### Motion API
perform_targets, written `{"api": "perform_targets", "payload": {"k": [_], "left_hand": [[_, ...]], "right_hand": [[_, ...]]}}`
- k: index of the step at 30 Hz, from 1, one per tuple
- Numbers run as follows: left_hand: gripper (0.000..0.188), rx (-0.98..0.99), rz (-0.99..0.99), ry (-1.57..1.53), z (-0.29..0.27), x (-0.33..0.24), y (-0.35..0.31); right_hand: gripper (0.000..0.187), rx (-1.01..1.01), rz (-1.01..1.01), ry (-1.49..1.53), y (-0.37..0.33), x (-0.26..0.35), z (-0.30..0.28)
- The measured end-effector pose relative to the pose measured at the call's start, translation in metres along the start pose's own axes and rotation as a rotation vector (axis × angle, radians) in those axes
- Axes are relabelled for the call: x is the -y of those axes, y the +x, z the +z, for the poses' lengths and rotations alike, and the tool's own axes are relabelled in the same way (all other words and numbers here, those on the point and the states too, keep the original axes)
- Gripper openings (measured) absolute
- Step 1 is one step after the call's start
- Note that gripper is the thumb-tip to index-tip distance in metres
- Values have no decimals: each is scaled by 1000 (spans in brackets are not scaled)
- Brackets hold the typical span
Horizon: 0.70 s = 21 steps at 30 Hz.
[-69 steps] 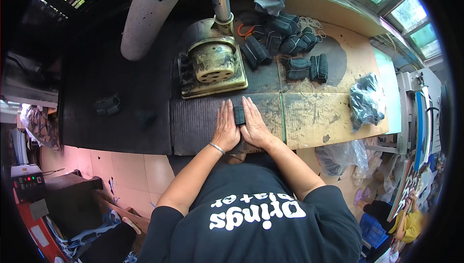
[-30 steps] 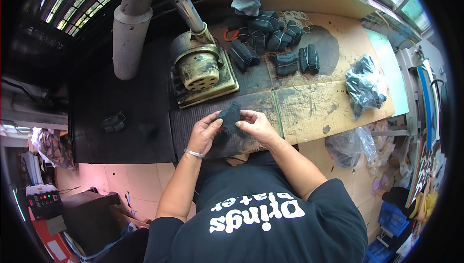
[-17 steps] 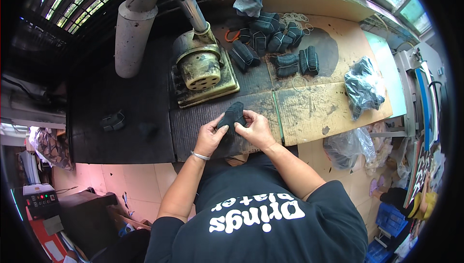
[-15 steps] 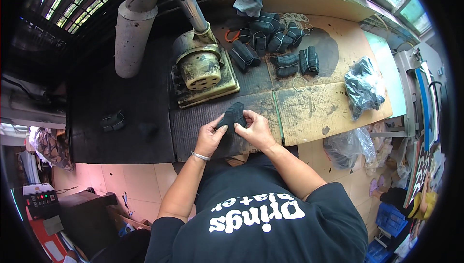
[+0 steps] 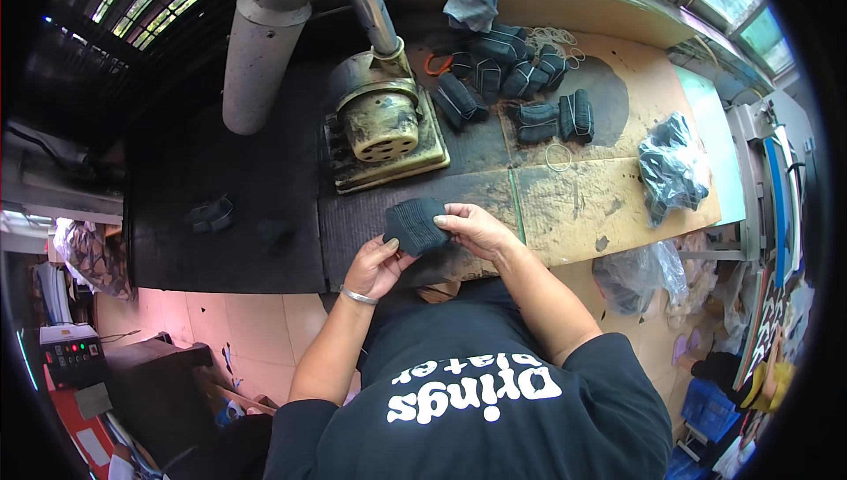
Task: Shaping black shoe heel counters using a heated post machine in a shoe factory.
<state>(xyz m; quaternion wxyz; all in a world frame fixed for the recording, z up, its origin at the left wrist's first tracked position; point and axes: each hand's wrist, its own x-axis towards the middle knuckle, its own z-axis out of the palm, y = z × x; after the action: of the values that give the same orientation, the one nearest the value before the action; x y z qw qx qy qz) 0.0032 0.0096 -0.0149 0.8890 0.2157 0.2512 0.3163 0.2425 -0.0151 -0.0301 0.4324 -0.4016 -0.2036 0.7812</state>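
Note:
My left hand (image 5: 376, 270) pinches the lower left corner of a dark stack of thin pieces (image 5: 417, 226), its thumb on top. On the stack's right edge my right hand (image 5: 479, 231) is closed, thumb and fingertips gripping it. Fine parallel lines run across the stack's face; its exact material cannot be made out. It is held up over the near edge of the worktable (image 5: 371, 215). Beyond it stands a yellowish metal machine head (image 5: 379, 127), smeared black. Several dark bundles (image 5: 538, 123) tied with pale bands lie at the back right.
A pale loop (image 5: 558, 158) lies on the cardboard. A clear plastic bag (image 5: 672, 167) with dark contents sits at the table's right. A grey pipe (image 5: 265, 65) hangs over the back left. One dark bundle (image 5: 210, 213) lies at the left. An orange ring (image 5: 438, 63) rests near the bundles.
The stack has turned from upright to showing its broad lined face. My left hand has shifted down to its lower corner, and my right hand has moved to its right edge.

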Motion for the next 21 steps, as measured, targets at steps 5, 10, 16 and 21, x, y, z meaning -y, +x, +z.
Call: {"api": "perform_targets", "payload": {"k": [5,10,16,21], "left_hand": [[39,27,126,-133,-2,-11,-17],[35,-75,382,-202,-12,-54,-38],[19,-142,651,-215,-78,-126,-24],[12,-306,789,-273,-64,-172,4]], "right_hand": [[36,-65,-26,-13,20,-14,7],[36,-179,-123,-395,30,-20,17],[32,-130,-167,-544,29,-26,16],[30,-167,-163,-519,29,-36,10]]}}
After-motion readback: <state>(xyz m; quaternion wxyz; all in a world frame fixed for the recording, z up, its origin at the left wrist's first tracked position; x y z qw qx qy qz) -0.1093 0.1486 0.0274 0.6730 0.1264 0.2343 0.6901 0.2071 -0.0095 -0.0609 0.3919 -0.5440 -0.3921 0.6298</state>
